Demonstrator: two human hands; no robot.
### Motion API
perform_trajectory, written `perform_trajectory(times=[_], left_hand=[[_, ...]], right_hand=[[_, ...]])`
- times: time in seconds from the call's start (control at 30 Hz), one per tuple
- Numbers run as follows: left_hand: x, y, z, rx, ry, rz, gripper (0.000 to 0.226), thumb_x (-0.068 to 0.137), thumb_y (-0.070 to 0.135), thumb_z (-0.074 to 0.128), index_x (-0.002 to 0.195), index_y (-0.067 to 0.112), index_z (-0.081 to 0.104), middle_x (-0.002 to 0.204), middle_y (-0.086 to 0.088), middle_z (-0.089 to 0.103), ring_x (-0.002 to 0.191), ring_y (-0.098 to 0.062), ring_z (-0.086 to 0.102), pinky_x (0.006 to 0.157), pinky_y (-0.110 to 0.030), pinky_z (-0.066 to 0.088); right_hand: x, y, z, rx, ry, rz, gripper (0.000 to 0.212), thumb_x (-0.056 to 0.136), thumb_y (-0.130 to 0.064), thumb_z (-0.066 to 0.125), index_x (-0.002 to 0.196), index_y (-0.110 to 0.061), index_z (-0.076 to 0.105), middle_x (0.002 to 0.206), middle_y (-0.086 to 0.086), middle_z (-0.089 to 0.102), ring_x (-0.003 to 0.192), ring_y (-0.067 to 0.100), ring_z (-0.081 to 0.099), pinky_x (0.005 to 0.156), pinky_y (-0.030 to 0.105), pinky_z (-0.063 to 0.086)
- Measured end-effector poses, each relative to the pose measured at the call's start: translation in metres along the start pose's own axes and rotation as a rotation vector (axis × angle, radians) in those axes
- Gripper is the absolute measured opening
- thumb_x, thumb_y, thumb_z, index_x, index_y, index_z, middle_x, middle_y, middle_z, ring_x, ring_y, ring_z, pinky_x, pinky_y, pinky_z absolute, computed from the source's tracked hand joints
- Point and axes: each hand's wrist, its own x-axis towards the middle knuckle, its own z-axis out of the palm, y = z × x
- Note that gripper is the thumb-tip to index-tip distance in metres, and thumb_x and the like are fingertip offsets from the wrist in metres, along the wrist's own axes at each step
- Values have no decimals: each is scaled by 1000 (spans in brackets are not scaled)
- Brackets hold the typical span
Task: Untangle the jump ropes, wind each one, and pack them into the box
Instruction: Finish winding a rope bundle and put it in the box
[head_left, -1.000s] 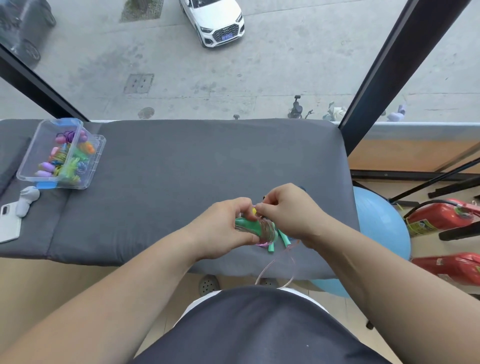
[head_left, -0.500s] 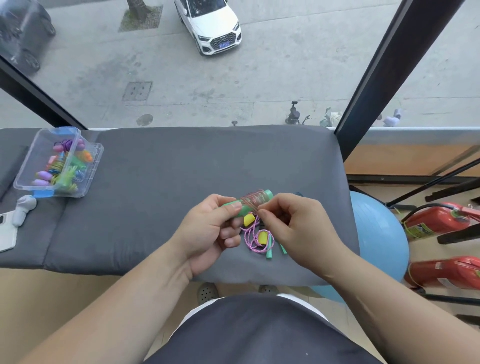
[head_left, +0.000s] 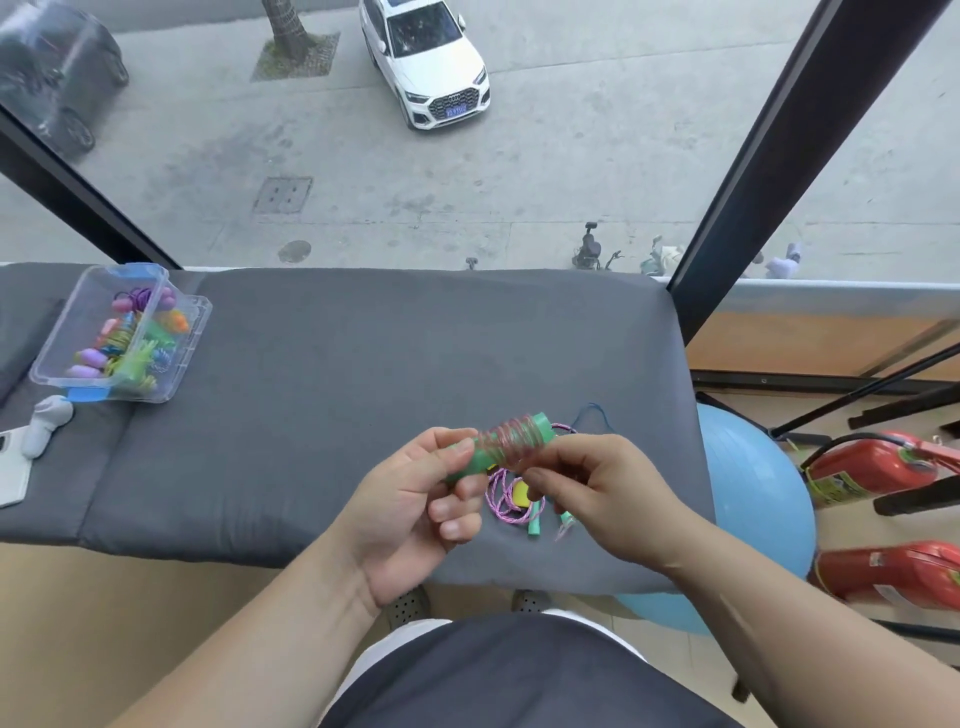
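My left hand (head_left: 415, 499) grips the near end of a green-handled jump rope (head_left: 511, 439), its pinkish cord wound in coils round the handles. My right hand (head_left: 597, 493) pinches the wound bundle from the right side. Under my hands, on the grey bench (head_left: 337, 415), lies a loose pink-purple rope (head_left: 501, 496) with yellow and teal handles; a dark blue cord (head_left: 592, 413) loops just behind it. A clear plastic box (head_left: 117, 335) at the bench's far left holds several wound ropes in mixed colours.
A white handheld device (head_left: 47, 423) and a phone's corner (head_left: 10, 470) lie left of the box. A blue exercise ball (head_left: 753, 499) and two red fire extinguishers (head_left: 878, 467) sit on the floor to the right. A window with dark frames rises behind the bench.
My hands lifted the green rope off the bench and turned it level; the cord's loose tail is now wound on. The pink-purple rope underneath came into view.
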Motion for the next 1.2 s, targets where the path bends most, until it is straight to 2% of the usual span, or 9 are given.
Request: perform_trajectory(times=[0.17,0.3,0.4,0.53,0.67,0.77,0.97,1.1,1.2], left_hand=[[-10,5,-16,134,-88,-55,28,73,11,80,97,11,65,63,-10,45,39,-8,29,38,-20,31],[-12,15,-21,396,-78,-48,19,80,9,71,97,12,63,65,-11,48,42,-11,26,42,-21,26],[-14,23,-32,553,-64,-18,16,88,2,72,93,15,65,65,-13,49,43,-13,26,41,-22,29],[-11,39,-49,693,-13,96,18,91,-3,69,92,13,61,59,-11,49,44,-18,30,42,-25,32],[-5,53,-63,771,75,198,14,92,0,67,95,7,54,53,-4,51,47,-21,32,46,-28,29],[-4,64,-75,715,142,242,15,93,3,67,93,10,54,58,-10,52,52,-22,35,46,-29,30],[-2,102,-101,526,197,315,17,96,4,63,94,11,48,61,-12,55,42,-19,40,43,-28,37],[-5,126,-117,205,148,258,15,98,3,59,101,13,49,63,-11,54,43,-16,42,43,-27,38],[-14,140,-130,-43,50,191,13,92,5,62,98,13,54,62,-10,52,44,-14,41,41,-25,36]], right_hand=[[16,7,-14,-174,-207,66,18,93,-22,70,77,-14,72,57,-5,53,53,7,39,54,22,35],[42,-10,-19,-407,-322,31,10,92,-26,69,92,-19,77,79,-7,71,70,7,60,66,21,48],[62,-34,-7,-532,-392,10,12,91,-31,70,91,-21,76,71,-17,64,67,-5,57,62,10,39],[75,-67,27,-643,-289,35,16,92,-27,63,87,-17,72,77,-8,67,74,13,58,70,30,49],[73,-89,58,-652,-93,158,23,93,-28,56,76,-16,68,77,3,68,78,26,61,70,38,52],[77,-102,82,-636,19,163,27,95,-30,53,74,-17,63,74,0,64,76,26,59,70,39,51],[81,-116,130,-556,293,-117,21,93,-23,53,85,-17,72,66,-6,54,67,19,54,62,38,47],[84,-121,154,-457,363,-176,17,89,-20,62,99,-16,75,69,-6,62,67,12,57,64,30,49],[87,-122,168,-236,384,-105,9,87,-19,70,92,-19,77,71,-9,69,63,9,62,61,20,47]])
